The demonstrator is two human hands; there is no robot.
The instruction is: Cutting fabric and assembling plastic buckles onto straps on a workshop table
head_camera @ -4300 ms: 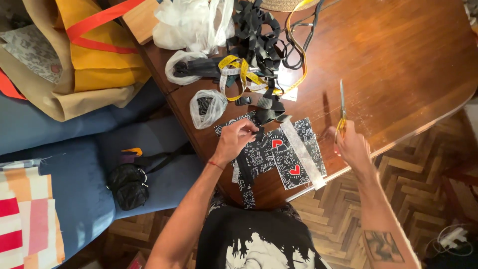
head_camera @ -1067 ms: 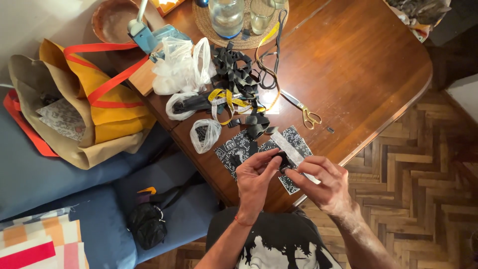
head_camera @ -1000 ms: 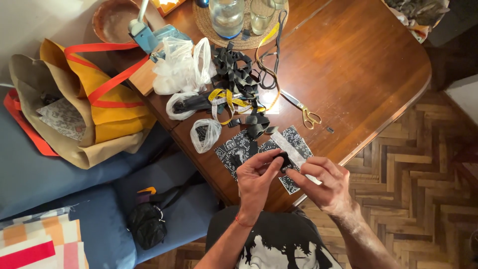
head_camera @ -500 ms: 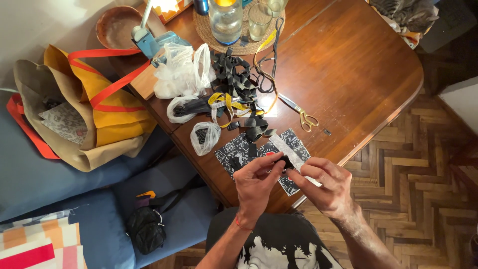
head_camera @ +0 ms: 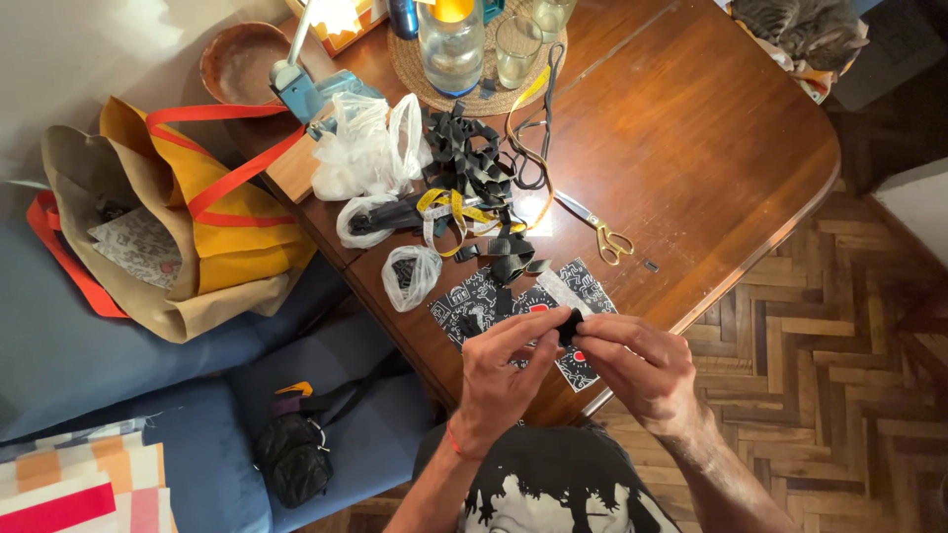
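Both hands meet at the near edge of the glossy wooden table (head_camera: 691, 148): the left hand (head_camera: 499, 380) and right hand (head_camera: 642, 370) pinch a small black piece (head_camera: 569, 326) between their fingertips — just above a flat black-and-white printed fabric (head_camera: 474, 296). Farther off lie a tangle of black straps (head_camera: 469, 158) and gold-handled scissors (head_camera: 597, 227); the table's right half is smooth, bare wood — open room.
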